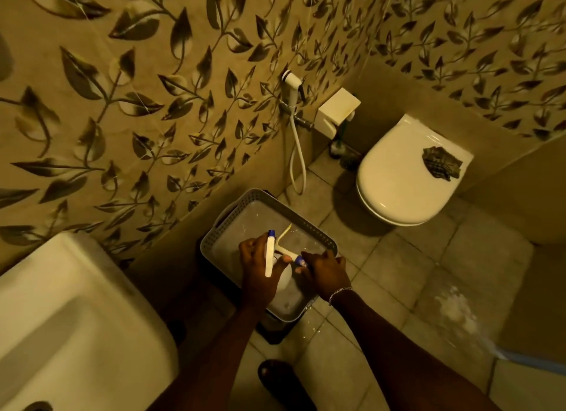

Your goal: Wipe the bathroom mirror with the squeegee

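Observation:
I look down at a grey plastic basket point(223, 217) standing on the floor by the wall. Over it, my left hand point(258, 272) grips a white bar with a blue end, which looks like the squeegee point(269, 254) blade. A short white and blue stem point(298, 260) runs from it to my right hand point(326, 272), whose fingertips close on it. A round white object point(286, 277) and a cream stick point(284, 230) lie below, inside the basket. The mirror is out of view.
A white sink point(76, 318) fills the lower left. At the upper right is a white toilet point(398, 181) with its lid down and a dark cloth point(441, 163) on it. A bidet sprayer point(291, 82), a paper holder point(337, 110) and a toilet brush point(340, 153) line the leaf-patterned wall. There is a wet patch point(456, 309) on the tiles, and my foot point(278, 377) is below.

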Motion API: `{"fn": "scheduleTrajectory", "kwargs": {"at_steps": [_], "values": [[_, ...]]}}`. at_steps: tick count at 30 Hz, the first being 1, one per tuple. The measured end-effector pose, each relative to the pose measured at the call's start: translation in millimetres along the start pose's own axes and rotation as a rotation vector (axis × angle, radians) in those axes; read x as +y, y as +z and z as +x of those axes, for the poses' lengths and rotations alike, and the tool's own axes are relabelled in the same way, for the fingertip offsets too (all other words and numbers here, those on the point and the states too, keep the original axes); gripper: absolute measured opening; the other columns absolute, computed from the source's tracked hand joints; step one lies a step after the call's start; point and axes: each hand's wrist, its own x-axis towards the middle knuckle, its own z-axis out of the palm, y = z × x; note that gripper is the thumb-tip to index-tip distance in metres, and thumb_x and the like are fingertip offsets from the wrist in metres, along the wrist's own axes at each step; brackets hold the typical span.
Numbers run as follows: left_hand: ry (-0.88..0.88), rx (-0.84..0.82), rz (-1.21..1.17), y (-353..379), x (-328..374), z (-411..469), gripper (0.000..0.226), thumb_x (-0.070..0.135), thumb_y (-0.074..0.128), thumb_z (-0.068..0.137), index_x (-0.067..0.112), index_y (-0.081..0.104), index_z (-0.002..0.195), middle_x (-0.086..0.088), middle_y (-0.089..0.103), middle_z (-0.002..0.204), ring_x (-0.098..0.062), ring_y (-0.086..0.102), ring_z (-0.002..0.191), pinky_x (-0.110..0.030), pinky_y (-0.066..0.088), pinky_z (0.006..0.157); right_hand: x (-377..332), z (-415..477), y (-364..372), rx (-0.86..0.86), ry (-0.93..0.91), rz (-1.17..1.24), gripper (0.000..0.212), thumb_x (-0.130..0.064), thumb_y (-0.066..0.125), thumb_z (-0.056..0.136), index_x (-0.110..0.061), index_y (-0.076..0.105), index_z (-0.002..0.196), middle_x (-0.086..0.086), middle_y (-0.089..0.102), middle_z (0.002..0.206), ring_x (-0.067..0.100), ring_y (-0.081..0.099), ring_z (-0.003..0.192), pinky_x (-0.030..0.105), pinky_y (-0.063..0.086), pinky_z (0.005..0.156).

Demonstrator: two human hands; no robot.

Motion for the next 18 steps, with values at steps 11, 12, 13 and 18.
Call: {"fn": "scheduleTrajectory", "kwargs": {"at_steps": [11, 12, 13, 18], "values": [[-0.140, -0.237, 0.000, 0.2, -29.2, -35.3, 0.101, 0.022, 0.095, 0.059, 0.025, 0.042, 0.145, -0.007, 0.043, 0.135, -0.024, 0.051, 0.120, -0.037, 0.050, 0.099, -4.4, -17.1, 3.7, -0.013, 0.045, -0.057, 0.058, -0.051, 0.037, 0.101, -0.031, 0.028, 0.154, -0.001, 0.047, 0.150, 0.026, 0.038, 0.138, 0.055, 0.028, 0.109], [-0.151, -0.262, -0.002, -3.2, -29.9, -36.6, 0.105, 0.021, 0.095, 0.059, 0.026, 0.039, 0.147, -0.006, 0.041, 0.137, -0.024, 0.050, 0.123, -0.034, 0.047, 0.100, -5.2, -19.7, 0.2, -0.017, 0.047, -0.045, 0.057, -0.051, 0.037, 0.101, -0.032, 0.028, 0.154, -0.001, 0.046, 0.151, 0.025, 0.037, 0.139, 0.055, 0.029, 0.109], [-0.167, -0.280, -0.012, -14.1, -23.8, -37.4, 0.107, 0.019, 0.095, 0.059, 0.027, 0.036, 0.149, -0.005, 0.039, 0.138, -0.026, 0.048, 0.127, -0.033, 0.044, 0.100, -8.9, -25.0, -6.6, -0.014, 0.051, -0.028, 0.056, -0.051, 0.036, 0.101, -0.032, 0.028, 0.153, -0.001, 0.045, 0.152, 0.025, 0.037, 0.139, 0.055, 0.029, 0.109], [-0.109, -0.272, -0.006, -67.0, 5.2, -43.9, 0.110, 0.028, 0.093, 0.063, 0.026, 0.029, 0.153, -0.004, 0.035, 0.147, -0.028, 0.041, 0.137, -0.032, 0.039, 0.105, -36.5, -50.8, -38.4, 0.045, 0.012, 0.017, 0.055, -0.049, 0.036, 0.102, -0.030, 0.030, 0.154, -0.001, 0.043, 0.154, 0.025, 0.038, 0.140, 0.055, 0.030, 0.113]]}}
